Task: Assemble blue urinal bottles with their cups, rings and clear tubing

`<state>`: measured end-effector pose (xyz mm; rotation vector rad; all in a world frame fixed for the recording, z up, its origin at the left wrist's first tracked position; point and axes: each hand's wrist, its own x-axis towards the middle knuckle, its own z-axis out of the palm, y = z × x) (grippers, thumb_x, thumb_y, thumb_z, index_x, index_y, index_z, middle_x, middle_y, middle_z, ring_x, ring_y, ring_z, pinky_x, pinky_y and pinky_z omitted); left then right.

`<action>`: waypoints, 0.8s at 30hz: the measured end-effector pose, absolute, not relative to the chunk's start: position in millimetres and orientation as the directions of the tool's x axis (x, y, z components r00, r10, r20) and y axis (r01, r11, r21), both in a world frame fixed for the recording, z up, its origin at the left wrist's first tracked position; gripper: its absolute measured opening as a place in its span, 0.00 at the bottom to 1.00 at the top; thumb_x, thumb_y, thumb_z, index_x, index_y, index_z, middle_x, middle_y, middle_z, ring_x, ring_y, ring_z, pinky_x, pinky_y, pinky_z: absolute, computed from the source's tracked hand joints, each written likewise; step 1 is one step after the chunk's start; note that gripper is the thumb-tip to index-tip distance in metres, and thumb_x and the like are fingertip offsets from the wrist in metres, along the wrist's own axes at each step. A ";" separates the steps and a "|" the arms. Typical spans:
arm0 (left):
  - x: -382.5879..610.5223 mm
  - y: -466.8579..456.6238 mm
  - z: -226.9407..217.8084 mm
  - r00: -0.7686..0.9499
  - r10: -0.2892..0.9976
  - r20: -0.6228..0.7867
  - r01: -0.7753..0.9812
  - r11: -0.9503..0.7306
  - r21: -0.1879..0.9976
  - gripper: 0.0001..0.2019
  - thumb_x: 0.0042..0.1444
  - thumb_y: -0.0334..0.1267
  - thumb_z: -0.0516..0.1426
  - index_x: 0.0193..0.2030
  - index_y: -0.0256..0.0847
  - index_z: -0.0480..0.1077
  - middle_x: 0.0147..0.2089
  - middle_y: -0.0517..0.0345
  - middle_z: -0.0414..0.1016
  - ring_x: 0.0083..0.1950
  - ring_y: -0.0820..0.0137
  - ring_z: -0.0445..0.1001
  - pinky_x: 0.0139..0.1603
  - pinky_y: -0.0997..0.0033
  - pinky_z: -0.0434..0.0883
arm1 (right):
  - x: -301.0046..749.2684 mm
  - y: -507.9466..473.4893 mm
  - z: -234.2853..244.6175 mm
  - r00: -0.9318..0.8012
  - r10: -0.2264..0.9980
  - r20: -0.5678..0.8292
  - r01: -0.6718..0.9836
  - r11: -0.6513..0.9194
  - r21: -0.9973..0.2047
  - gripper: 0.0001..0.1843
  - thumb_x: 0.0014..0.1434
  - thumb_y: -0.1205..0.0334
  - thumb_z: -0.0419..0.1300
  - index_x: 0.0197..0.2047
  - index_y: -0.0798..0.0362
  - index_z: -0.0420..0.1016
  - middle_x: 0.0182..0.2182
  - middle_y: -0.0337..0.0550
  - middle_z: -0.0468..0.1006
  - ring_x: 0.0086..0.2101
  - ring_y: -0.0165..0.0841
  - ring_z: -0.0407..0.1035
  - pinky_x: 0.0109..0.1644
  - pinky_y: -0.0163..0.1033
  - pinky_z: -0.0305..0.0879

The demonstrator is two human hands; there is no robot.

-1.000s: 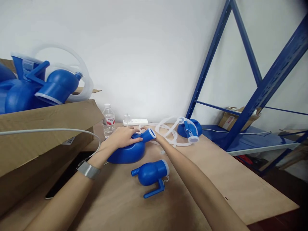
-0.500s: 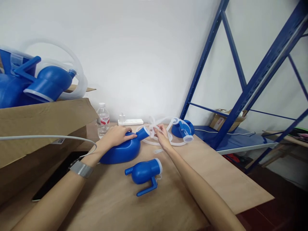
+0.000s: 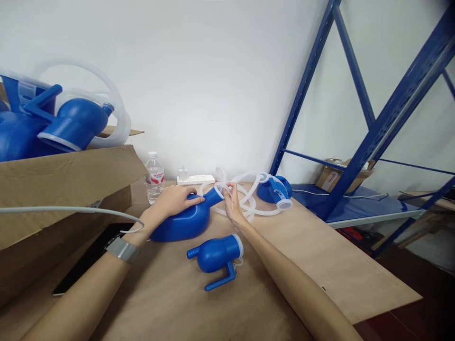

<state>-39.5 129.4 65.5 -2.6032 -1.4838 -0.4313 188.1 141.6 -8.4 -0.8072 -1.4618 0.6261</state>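
Centrally on the table (image 3: 320, 265), beside a cardboard box (image 3: 71, 175) of blue parts, lies the blue container (image 3: 185, 225); the left hand (image 3: 174, 200) clasps it, apparently to steady it. Nearer lies a handled jug (image 3: 215, 253). The right hand (image 3: 232, 206) pinches the clear tube (image 3: 250, 208) at the container's spout (image 3: 214, 195).

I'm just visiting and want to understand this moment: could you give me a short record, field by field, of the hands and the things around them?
Left hand: rests flat on the blue container, which sits on the table.
Right hand: pinches the clear tube beside the container's spout.
Front: blue handled vessel lying on its side, untouched.
Back: water bottle and power strip by the wall.
Left side: cardboard box holding more blue vessels.
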 end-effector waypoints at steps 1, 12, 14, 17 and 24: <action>-39.9 129.8 65.7 0.484 0.824 0.294 0.853 -0.520 0.055 0.33 0.63 0.68 0.45 0.49 0.46 0.79 0.45 0.46 0.84 0.47 0.50 0.81 0.41 0.62 0.69 | 190.4 136.4 -10.0 -0.003 0.786 0.618 0.086 0.616 -0.783 0.20 0.70 0.44 0.50 0.57 0.46 0.61 0.60 0.49 0.74 0.61 0.40 0.68 0.68 0.49 0.60; -39.0 128.8 65.3 0.442 0.845 0.302 0.864 -0.491 0.108 0.32 0.61 0.69 0.47 0.49 0.48 0.80 0.45 0.47 0.84 0.47 0.49 0.81 0.42 0.62 0.69 | 196.5 107.2 -0.7 -0.161 0.727 0.668 0.249 0.685 -0.685 0.37 0.66 0.32 0.50 0.68 0.45 0.68 0.68 0.47 0.65 0.69 0.46 0.55 0.74 0.53 0.47; -39.1 128.9 65.3 0.441 0.847 0.297 0.866 -0.489 0.106 0.32 0.61 0.69 0.47 0.49 0.48 0.80 0.45 0.47 0.84 0.47 0.49 0.81 0.42 0.62 0.70 | 195.4 111.0 -1.5 -0.091 0.737 0.670 0.236 0.670 -0.704 0.35 0.67 0.32 0.47 0.64 0.45 0.74 0.64 0.48 0.68 0.66 0.44 0.60 0.73 0.50 0.50; -39.2 129.7 64.6 0.439 0.847 0.300 0.868 -0.486 0.101 0.33 0.61 0.70 0.47 0.50 0.48 0.80 0.46 0.47 0.84 0.48 0.48 0.81 0.42 0.61 0.70 | 195.5 116.1 -2.0 -0.012 0.780 0.626 0.199 0.615 -0.763 0.30 0.67 0.36 0.52 0.60 0.46 0.78 0.58 0.48 0.71 0.62 0.42 0.65 0.70 0.47 0.57; -39.3 129.4 63.1 0.434 0.850 0.300 0.874 -0.478 0.091 0.33 0.61 0.69 0.46 0.50 0.48 0.79 0.46 0.46 0.84 0.48 0.47 0.81 0.41 0.61 0.70 | 197.0 110.0 0.8 -0.096 0.781 0.617 0.183 0.623 -0.761 0.24 0.68 0.47 0.58 0.63 0.45 0.74 0.63 0.47 0.71 0.65 0.41 0.62 0.70 0.49 0.58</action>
